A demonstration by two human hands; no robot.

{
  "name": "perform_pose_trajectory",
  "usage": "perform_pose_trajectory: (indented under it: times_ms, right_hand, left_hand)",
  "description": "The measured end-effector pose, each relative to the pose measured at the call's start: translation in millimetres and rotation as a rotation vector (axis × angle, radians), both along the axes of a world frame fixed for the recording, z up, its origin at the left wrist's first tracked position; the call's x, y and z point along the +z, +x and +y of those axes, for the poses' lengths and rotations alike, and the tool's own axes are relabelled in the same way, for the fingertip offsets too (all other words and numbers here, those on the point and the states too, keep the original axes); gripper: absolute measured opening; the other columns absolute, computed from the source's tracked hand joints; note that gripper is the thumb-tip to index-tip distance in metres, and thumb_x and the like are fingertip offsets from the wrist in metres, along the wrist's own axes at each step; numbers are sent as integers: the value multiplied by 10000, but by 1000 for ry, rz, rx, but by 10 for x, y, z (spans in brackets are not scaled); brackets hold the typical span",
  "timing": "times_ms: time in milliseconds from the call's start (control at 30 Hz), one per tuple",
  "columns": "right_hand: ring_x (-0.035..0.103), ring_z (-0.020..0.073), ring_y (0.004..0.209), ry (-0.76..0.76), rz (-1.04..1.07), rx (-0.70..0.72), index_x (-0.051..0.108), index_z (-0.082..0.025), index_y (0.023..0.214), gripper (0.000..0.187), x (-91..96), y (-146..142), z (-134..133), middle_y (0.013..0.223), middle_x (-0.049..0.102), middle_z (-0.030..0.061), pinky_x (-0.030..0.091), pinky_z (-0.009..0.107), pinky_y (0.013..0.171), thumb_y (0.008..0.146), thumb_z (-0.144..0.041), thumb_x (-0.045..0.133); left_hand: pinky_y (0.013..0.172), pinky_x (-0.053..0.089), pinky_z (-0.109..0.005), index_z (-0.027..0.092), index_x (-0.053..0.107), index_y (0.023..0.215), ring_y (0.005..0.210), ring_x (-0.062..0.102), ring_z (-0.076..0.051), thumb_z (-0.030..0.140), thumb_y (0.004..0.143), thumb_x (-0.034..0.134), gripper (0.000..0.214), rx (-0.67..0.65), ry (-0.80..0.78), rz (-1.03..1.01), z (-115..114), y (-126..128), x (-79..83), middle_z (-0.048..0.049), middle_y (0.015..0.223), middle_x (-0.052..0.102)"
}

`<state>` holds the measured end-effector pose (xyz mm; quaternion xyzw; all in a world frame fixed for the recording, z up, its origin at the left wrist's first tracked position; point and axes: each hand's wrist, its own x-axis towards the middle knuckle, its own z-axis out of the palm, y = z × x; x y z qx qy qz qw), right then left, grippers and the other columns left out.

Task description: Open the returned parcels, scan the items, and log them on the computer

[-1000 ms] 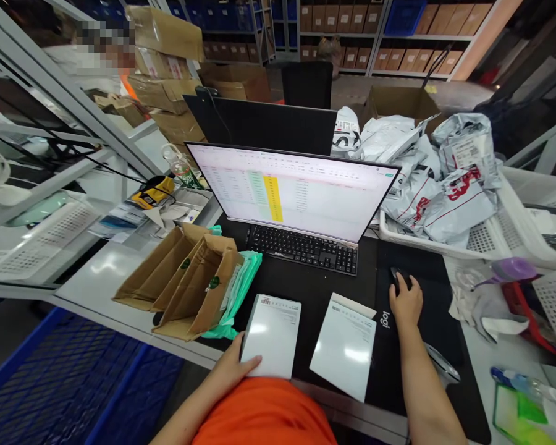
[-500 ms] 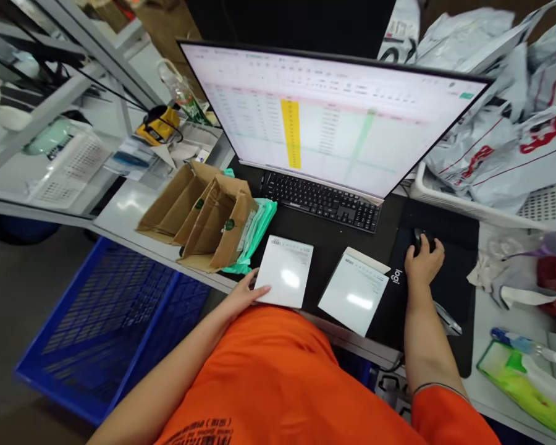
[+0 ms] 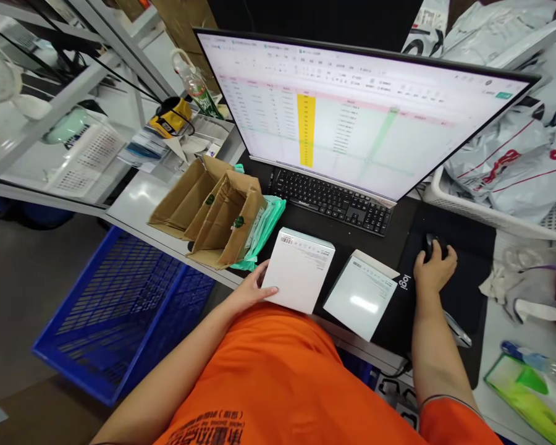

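Left hand (image 3: 246,289) at a white box (image 3: 299,278), right hand (image 3: 438,266) on a black mouse (image 3: 430,246).
The left hand lies loosely spread, its fingers (image 3: 262,272) lightly curled against the box's left edge, with no pinch that I can see; the underside is hidden. This open hold keeps the barcode label (image 3: 286,240) at the far corner uncovered and readable. The box sits at the front of the black counter (image 3: 301,216), just beside a flat white carton (image 3: 361,296). The right hand arches over the mouse on a Logi mouse pad (image 3: 467,247), fingers draped forward. Kraft paper mailers (image 3: 222,216) stand near the box, against a green poly bag (image 3: 264,232), below a keyboard (image 3: 333,201).
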<state>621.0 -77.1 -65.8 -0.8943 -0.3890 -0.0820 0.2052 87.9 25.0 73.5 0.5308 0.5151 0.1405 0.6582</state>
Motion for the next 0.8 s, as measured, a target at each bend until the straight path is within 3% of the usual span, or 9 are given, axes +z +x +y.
perform_pose_trajectory:
  times_ms: [333,500,600,700,733,800]
  right_hand:
    - [437,385,1298,-6,-38,11,562,-182,1423,545,-69,48,8,1482,379,221,380,596,1059,910,-365,538]
    - [432,379,1308,-7,-13,-5,545,-162,1423,556,-28,6,-3,1491,381,238,383,581,1071,905,-364,526]
    - [424,387,1334,28,-49,-57,515,-100,1428,618,116,-75,33,1466,412,257,371,582,1096,886,-395,548]
    - [419,383,1353,101,-85,-112,536,-75,1388,570,393,-232,227,1422,477,261,346,591,1112,917,-394,502]
    - [451,362,1327,88,-56,-68,561,-80,1360,522,503,-304,332,1379,523,250,363,565,1104,939,-372,459]
    - [548,292,1213,-54,70,160,602,-112,1331,472,713,-467,577,1271,616,199,426,464,1056,976,-321,370]
  left_hand:
    - [1198,350,-481,138,339,1532,1435,447,-343,569,649,840,1103,-29,-25,-32,-11,-6,-110,-214,1550,461]
    - [1202,344,-475,153,386,1516,1438,431,-365,606,622,820,1092,-38,54,157,-13,-12,-138,-190,1548,466]
    - [1204,340,-478,167,452,1466,1413,452,-376,605,620,793,1012,-48,169,287,20,-7,-100,-162,1523,495]
    - [1183,364,-485,194,474,1445,1389,471,-376,602,639,771,951,-76,254,351,56,14,-49,-139,1495,520]
    - [1173,376,-488,204,481,1441,1377,480,-375,604,645,767,936,-87,281,366,65,23,-36,-134,1481,529]
    - [1154,395,-493,213,501,1431,1342,505,-371,605,657,763,906,-117,350,383,78,41,-23,-134,1438,549]
